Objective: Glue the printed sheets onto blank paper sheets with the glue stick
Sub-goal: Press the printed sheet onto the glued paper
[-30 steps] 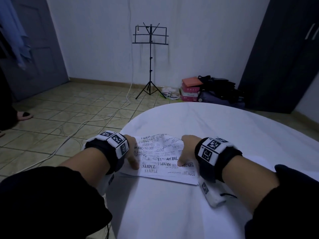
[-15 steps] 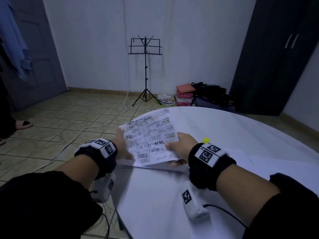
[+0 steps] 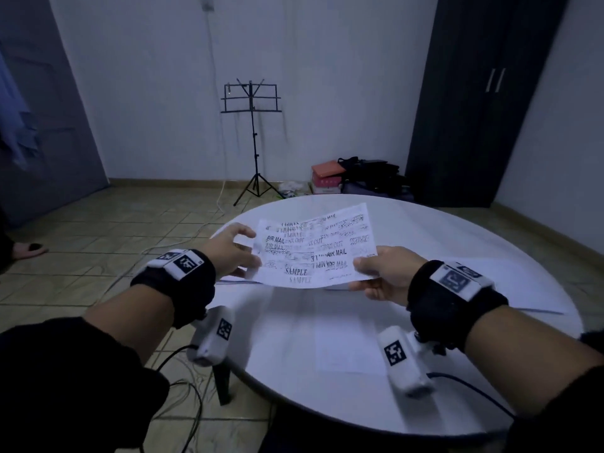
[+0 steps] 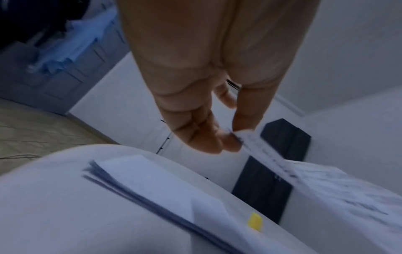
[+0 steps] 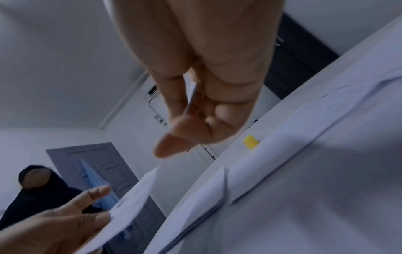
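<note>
A printed sheet (image 3: 313,250) stamped with AIR MAIL and SAMPLE hangs in the air above the round white table (image 3: 425,230). My left hand (image 3: 251,253) pinches its left edge between thumb and fingers (image 4: 230,137). My right hand (image 3: 362,273) pinches the lower right corner, the paper caught between thumb and fingers (image 5: 185,130). Under the sheet, blank paper sheets (image 4: 163,185) lie stacked on the table, and more (image 3: 510,286) spread to the right. The yellow glue stick (image 4: 254,221) lies beyond the stack (image 5: 250,141); in the head view the printed sheet hides it.
The table's near edge (image 3: 327,416) runs below my wrists. On the floor beyond stand a music stand (image 3: 251,138), boxes and bags (image 3: 359,178) and a dark wardrobe (image 3: 474,93). Cables (image 3: 183,387) trail at the left. A person in dark clothes (image 5: 32,189) sits at the left.
The printed sheet has come up off the table, where both hands pressed it flat a second ago. Both hands have risen and moved right with it.
</note>
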A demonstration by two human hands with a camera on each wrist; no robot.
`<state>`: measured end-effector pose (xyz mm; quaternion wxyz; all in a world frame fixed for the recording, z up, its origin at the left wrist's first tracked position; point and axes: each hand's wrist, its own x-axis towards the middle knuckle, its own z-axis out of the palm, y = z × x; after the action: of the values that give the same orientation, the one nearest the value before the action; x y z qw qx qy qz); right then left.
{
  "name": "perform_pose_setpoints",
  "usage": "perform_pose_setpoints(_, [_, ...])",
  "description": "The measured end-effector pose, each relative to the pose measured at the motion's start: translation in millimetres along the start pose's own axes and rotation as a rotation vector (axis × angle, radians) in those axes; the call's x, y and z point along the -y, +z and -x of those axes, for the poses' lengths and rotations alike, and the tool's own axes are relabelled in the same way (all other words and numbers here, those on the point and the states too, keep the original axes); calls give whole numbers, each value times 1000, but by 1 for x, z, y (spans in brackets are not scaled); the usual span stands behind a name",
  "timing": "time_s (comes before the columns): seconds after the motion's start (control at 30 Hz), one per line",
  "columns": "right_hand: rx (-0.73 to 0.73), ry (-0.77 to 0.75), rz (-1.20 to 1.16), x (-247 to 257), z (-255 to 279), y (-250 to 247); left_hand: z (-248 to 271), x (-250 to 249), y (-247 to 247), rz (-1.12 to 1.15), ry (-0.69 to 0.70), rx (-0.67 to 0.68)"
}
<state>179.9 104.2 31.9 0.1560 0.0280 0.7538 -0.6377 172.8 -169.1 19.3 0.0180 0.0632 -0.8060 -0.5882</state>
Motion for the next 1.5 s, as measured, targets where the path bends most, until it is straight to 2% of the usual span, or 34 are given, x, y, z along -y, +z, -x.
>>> perform_pose_setpoints(0.13, [-65,38,77,-25,28,-41,20,-4,37,-168,-21,192])
perform_pose_setpoints(0.33, [-196,134,335,-55,51,-81,40,-2,89,-273,-59,352])
perform_pose_setpoints(0.5, [-171,186,600,-69,54,-94,46,2,110,-398,-73,434])
perform_pose_setpoints(0.77, [-118,265,763,-78,44,-96,50,4,118,-552,-76,452])
perform_pose_setpoints(0.93, [-71,276,761,-84,39,-100,49,7,122,-688,-48,454])
perform_pose_setpoints(1.23, [-61,285,750,-88,32,-104,46,9,121,-643,-59,483])
perform_pose_setpoints(1.5, [-81,276,756,-88,33,-100,46,10,123,-735,-31,481])
